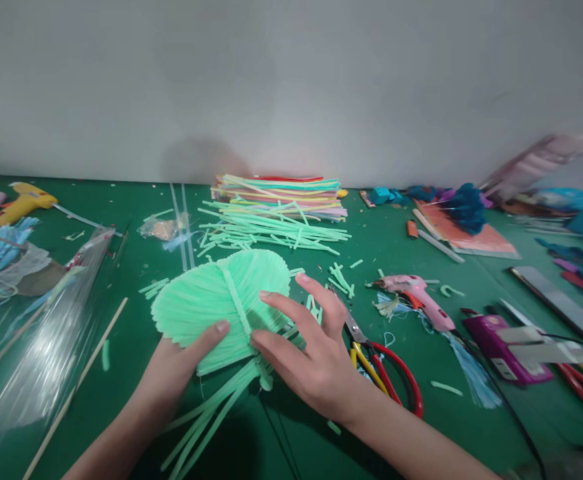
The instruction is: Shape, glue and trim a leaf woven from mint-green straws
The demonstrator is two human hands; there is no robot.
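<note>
Our left hand [176,367] grips mint-green pipe-cleaner leaf shape [208,297], frame centre, fingers hidden underneath. Our right hand [316,350] spread open, thumb at midrib [234,297]. Wooden stick [76,388] cut off, bottom left. Room on green tabletop [451,427], lower right.

So the green leaf [186,307] is all fuzzy, matt pipe cleaner stuff, same soft nap on the loose strips [276,230] behind it. Scissors [370,344] have metal blades and slick, shiny plastic handles. Pink glue gun [424,300] is smooth plastic, the stick [84,373] looks like plain wood, the clear sheet [41,353] is super glossy plastic, and the wall [291,87] is flat matt
</note>
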